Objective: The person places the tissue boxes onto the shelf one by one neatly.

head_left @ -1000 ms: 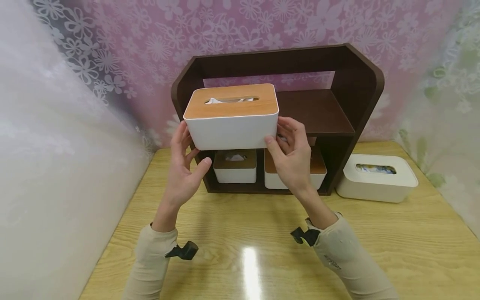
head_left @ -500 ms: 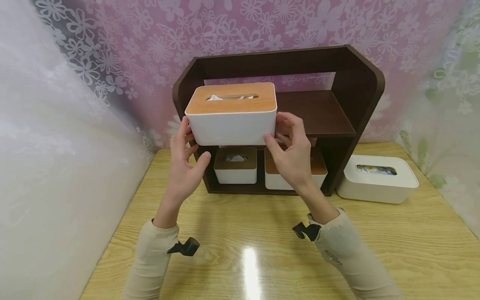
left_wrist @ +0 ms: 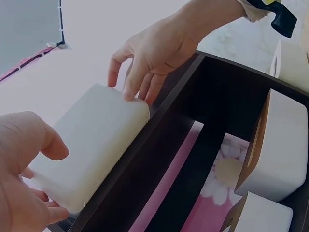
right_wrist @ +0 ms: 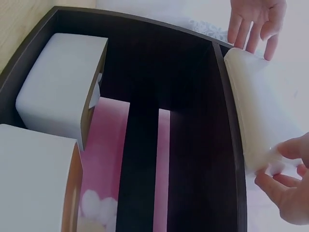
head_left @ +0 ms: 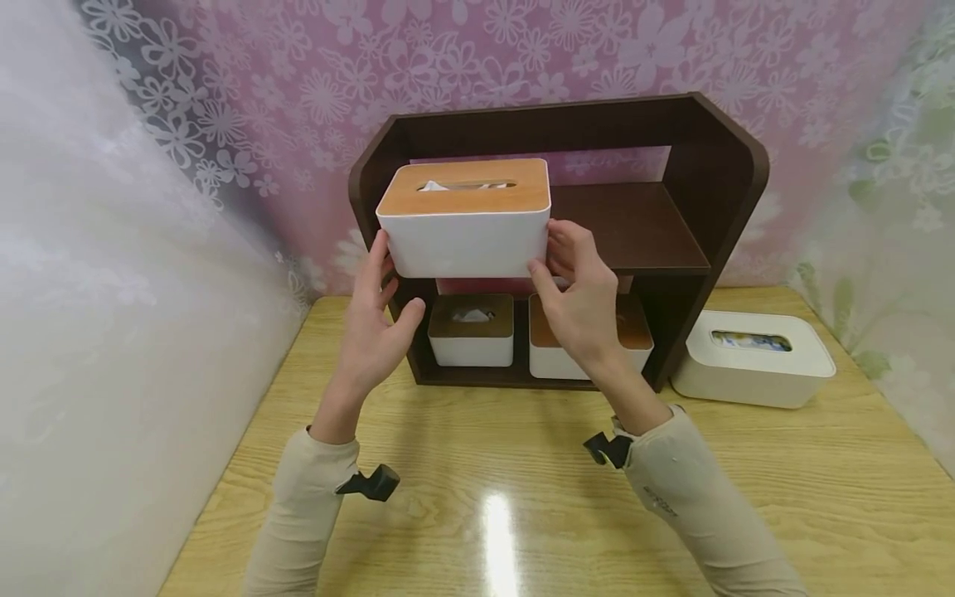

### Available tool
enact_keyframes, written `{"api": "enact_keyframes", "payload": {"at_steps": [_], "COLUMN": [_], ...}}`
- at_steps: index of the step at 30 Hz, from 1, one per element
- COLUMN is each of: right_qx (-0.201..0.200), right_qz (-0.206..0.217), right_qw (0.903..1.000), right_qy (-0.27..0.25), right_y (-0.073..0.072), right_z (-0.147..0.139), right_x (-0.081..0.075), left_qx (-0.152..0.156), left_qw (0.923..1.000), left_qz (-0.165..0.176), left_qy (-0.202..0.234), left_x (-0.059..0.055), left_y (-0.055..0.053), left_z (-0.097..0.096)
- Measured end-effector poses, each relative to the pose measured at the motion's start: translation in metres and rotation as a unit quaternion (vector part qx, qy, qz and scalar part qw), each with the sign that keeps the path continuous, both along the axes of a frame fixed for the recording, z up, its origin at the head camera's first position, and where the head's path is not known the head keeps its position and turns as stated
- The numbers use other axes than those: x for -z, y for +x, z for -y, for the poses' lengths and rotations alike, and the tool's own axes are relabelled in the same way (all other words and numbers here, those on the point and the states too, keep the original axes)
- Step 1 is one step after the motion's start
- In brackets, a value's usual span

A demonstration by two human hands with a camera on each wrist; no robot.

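A white tissue box (head_left: 466, 245) with a wood-coloured lid is level at the left part of the upper shelf, its front by the shelf edge. White tissue shows in its slot. My left hand (head_left: 376, 332) holds the box's left end with the fingers, while its thumb stands off the front. On the opposite end, my right hand (head_left: 582, 303) grips the corner, thumb on the front face and fingers along the side. The left wrist view shows the white front of the tissue box (left_wrist: 91, 140) between both hands; the lid is hidden there.
The dark brown shelf (head_left: 627, 228) stands against a flowered wall. Two more boxes sit in its lower level: a small one (head_left: 472, 350) and a wider one (head_left: 552, 361) partly behind my right hand. A cream box (head_left: 753, 381) stands on the wooden table (head_left: 448, 464) beside the shelf.
The tissue box has moved away from me, back over the upper shelf, and looks smaller now. Both hands have gone forward with it, keeping their hold.
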State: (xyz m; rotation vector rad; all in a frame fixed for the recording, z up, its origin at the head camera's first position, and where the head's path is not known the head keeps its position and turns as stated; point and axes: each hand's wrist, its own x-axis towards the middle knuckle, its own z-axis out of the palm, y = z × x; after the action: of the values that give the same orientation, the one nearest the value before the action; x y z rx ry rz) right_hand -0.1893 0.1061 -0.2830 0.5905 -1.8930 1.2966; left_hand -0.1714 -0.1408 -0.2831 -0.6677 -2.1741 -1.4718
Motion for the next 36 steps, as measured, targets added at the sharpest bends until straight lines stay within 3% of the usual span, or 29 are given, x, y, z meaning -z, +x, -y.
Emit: {"api": "enact_keyframes", "payload": {"at_steps": [3, 7, 13, 21, 28, 36], "right_qx": [0.020, 0.012, -0.040, -0.083, -0.087, -0.101], "right_qz": [-0.003, 0.012, 0.065, 0.149, 0.174, 0.198], "right_qw": [0.9994, 0.9992, 0.9971, 0.9848, 0.9801, 0.9737], "right_qy": [0.028, 0.036, 0.001, -0.034, -0.038, -0.050], "right_y": [-0.002, -0.004, -0.006, -0.008, -0.013, -0.021], "right_z": [0.000, 0.000, -0.003, -0.006, -0.007, -0.008], "right_x": [-0.002, -0.005, -0.007, -0.015, -0.019, -0.022], "left_qx": [-0.006, -0.013, -0.025, -0.039, -0.044, -0.058], "left_qw": [0.9999, 0.9997, 0.9989, 0.9969, 0.9953, 0.9939], "left_qz": [0.009, 0.015, 0.030, 0.061, 0.076, 0.070], "left_qy": [-0.010, -0.015, -0.025, -0.031, -0.041, -0.063], "left_x": [-0.001, -0.003, -0.005, -0.010, -0.019, -0.018], "left_y": [-0.004, -0.009, -0.016, -0.024, -0.025, -0.033], "left_z": [-0.001, -0.004, -0.009, -0.013, -0.016, -0.015]}}
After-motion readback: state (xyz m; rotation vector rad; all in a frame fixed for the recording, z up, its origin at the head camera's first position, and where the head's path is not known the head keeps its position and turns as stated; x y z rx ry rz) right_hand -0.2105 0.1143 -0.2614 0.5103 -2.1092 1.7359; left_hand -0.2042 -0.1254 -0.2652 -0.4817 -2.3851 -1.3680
